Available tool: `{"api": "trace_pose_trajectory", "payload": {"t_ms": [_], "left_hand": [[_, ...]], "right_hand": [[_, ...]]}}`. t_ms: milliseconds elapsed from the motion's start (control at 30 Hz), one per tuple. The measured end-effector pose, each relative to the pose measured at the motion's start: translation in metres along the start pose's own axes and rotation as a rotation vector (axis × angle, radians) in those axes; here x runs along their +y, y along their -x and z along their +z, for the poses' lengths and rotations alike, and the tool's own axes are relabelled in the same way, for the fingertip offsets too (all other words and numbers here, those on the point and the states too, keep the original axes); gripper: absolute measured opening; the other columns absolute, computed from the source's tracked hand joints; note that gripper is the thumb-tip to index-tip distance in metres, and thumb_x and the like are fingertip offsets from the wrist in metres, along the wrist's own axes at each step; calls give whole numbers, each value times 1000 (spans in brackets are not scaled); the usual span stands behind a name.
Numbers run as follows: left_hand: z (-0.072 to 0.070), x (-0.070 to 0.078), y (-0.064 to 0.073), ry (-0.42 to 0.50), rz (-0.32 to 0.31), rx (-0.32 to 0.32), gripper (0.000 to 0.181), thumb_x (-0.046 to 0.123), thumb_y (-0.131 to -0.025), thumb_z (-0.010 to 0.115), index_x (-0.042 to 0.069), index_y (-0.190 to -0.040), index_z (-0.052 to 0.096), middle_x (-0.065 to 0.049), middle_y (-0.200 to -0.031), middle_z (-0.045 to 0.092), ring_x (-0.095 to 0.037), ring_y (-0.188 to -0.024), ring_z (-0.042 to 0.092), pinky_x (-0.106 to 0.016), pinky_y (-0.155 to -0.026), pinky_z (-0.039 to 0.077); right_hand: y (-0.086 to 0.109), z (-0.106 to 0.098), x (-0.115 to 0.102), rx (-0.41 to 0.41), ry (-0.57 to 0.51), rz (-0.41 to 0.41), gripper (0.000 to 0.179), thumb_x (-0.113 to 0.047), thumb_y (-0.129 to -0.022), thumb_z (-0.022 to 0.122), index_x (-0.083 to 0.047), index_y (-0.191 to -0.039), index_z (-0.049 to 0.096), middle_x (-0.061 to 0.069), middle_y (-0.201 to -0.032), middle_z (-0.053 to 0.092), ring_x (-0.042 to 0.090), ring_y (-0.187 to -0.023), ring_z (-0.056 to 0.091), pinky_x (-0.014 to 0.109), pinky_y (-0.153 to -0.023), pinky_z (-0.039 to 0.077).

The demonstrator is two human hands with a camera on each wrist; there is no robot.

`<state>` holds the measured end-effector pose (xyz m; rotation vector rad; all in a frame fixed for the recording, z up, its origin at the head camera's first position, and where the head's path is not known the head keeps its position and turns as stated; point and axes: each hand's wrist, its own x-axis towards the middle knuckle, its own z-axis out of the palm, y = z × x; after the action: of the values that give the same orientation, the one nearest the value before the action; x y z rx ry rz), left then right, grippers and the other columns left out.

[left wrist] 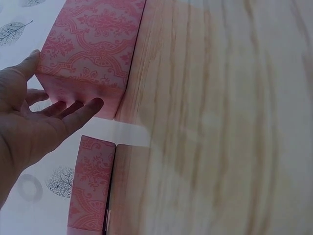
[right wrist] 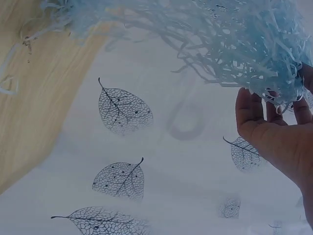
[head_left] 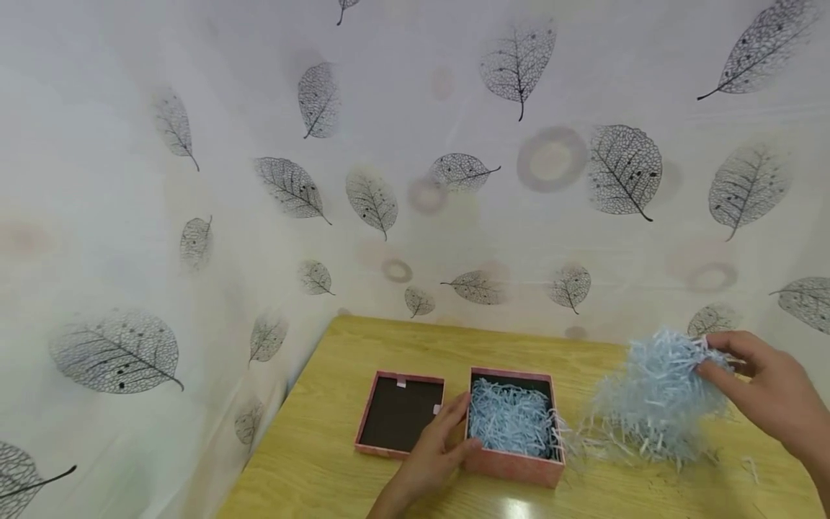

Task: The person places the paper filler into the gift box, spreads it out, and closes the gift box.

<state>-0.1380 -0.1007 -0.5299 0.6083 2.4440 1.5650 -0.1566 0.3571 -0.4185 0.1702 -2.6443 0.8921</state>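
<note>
Head view: the right grip (head_left: 760, 386) pinches a blue shredded-paper clump (head_left: 668, 393) over the bench (head_left: 311, 432), right of the box (head_left: 512, 466); the left grip (head_left: 431, 454), fingers loosely extended, touches the box, presumably steadying it

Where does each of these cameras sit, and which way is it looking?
Head: worn on the head, looking forward and down over the table; left hand and right hand show.
Left wrist: worn there, looking at the pink box; the left hand shows.
Right wrist: worn there, looking at held blue paper shreds; the right hand shows.
Shared: head and right wrist views both show those shreds.
</note>
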Motion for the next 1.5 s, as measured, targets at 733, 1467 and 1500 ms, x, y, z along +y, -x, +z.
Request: {"api": "trace_pose_trajectory", "payload": {"t_ms": [733, 1467, 1500], "left_hand": [[-2, -2, -2, -5, -8, 11, 72, 34, -107, 64, 15, -168, 31, -4, -173, 29, -39, -157, 27, -64, -122, 29], [0, -5, -1, -22, 35, -5, 74, 39, -107, 62, 17, -169, 28, -9, -172, 31, -40, -155, 32, -58, -120, 37], [0, -4, 0, -26, 34, -3, 74, 38, -107, 62, 16, -169, 28, -8, -172, 31, -40, -155, 31, -58, -120, 36]], "right_hand": [[-26, 3, -105, -32, -373, -160, 26, 3, -100, 69, -9, -123, 66, -9, -94, 64, 17, -60, 45, 31, -52, 35], [-24, 117, -120, -351, -376, -164, 23, -2, -95, 74, -13, -115, 72, 5, -120, 72, 21, -98, 68, 39, -81, 58], [-22, 123, -116, -371, -375, -167, 23, -2, -95, 75, -14, -115, 72, 5, -120, 72, 26, -104, 70, 42, -84, 59]]}}
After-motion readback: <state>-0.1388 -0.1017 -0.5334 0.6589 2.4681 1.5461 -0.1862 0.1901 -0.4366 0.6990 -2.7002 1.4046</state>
